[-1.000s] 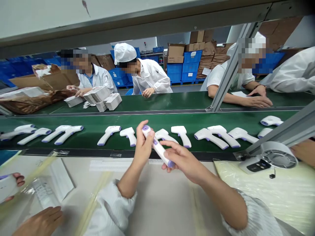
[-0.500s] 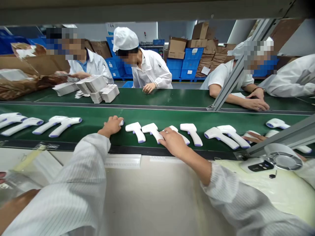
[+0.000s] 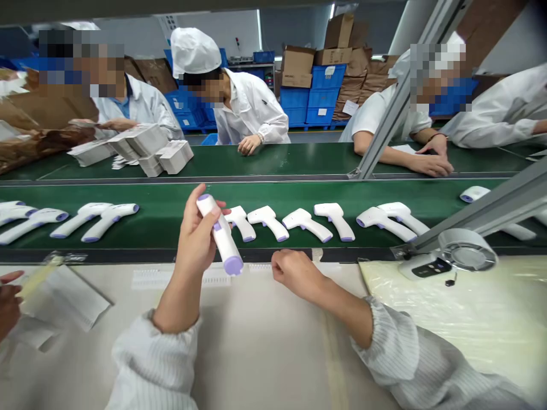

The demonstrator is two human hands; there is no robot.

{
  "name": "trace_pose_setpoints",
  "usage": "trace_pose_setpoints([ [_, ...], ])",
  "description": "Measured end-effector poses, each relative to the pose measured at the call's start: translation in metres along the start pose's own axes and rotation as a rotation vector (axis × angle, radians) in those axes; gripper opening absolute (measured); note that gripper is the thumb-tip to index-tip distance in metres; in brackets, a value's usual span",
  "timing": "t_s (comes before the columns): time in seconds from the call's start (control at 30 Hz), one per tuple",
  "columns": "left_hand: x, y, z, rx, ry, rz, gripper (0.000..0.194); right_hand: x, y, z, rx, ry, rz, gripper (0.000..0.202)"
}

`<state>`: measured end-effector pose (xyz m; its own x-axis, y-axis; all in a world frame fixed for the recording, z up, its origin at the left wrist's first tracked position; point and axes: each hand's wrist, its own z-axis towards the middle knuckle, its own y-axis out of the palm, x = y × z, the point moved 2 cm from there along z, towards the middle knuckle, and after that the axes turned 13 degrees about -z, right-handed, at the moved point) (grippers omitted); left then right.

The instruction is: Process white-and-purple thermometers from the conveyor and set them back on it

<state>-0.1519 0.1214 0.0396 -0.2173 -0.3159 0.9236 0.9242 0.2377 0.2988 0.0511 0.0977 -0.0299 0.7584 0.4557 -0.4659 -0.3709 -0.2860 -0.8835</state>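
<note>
My left hand [image 3: 199,233] is wrapped round a white handheld thermometer [image 3: 223,239] with purple ends, raised over the near edge of the green belt [image 3: 171,196]. My right hand [image 3: 294,273] has its fingers curled above the belt's near rail; whether it holds anything is hidden. Behind it on the belt lie more white and purple thermometers, among them one with its handle to the right [image 3: 306,224] and another farther right [image 3: 335,219]. A pair overlaps beyond those [image 3: 387,223], and several rest at the left [image 3: 110,221].
A small fan [image 3: 468,250] stands at the right beside yellowish sheeting [image 3: 504,307]. A metal post [image 3: 397,97] slants up from the belt's divider. Across it sit co-workers and stacked white boxes [image 3: 145,145]. Another person's hand [image 3: 8,302] is at the left edge.
My left hand has lifted a thermometer off the belt and brought it nearer. My right hand has drawn back from the thermometers to the near rail, its fingers now curled.
</note>
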Motion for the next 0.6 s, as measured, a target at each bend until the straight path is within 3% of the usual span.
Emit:
trace_pose_setpoints([
  [0.07,-0.005,0.015,-0.017,-0.011,-0.067,-0.061,0.075,0.006,-0.008,-0.003,0.011,0.008,0.117,0.018],
  [0.2,-0.010,0.033,-0.033,-0.039,-0.158,-0.067,0.071,0.023,-0.030,-0.009,0.115,0.039,0.761,0.006],
  [0.27,-0.007,0.037,-0.036,-0.040,-0.153,-0.055,0.066,0.026,-0.034,-0.010,0.179,0.035,0.863,0.010],
  [0.37,-0.001,0.035,-0.036,-0.001,-0.120,-0.028,0.063,0.020,-0.028,-0.011,0.185,-0.012,0.511,0.004],
  [0.47,0.002,0.029,-0.033,0.036,-0.132,-0.002,0.063,0.011,-0.013,-0.009,0.095,-0.051,0.064,0.011],
  [0.6,-0.002,0.026,-0.033,0.002,-0.149,0.002,0.064,0.010,0.000,-0.005,0.031,-0.045,-0.179,0.015],
])
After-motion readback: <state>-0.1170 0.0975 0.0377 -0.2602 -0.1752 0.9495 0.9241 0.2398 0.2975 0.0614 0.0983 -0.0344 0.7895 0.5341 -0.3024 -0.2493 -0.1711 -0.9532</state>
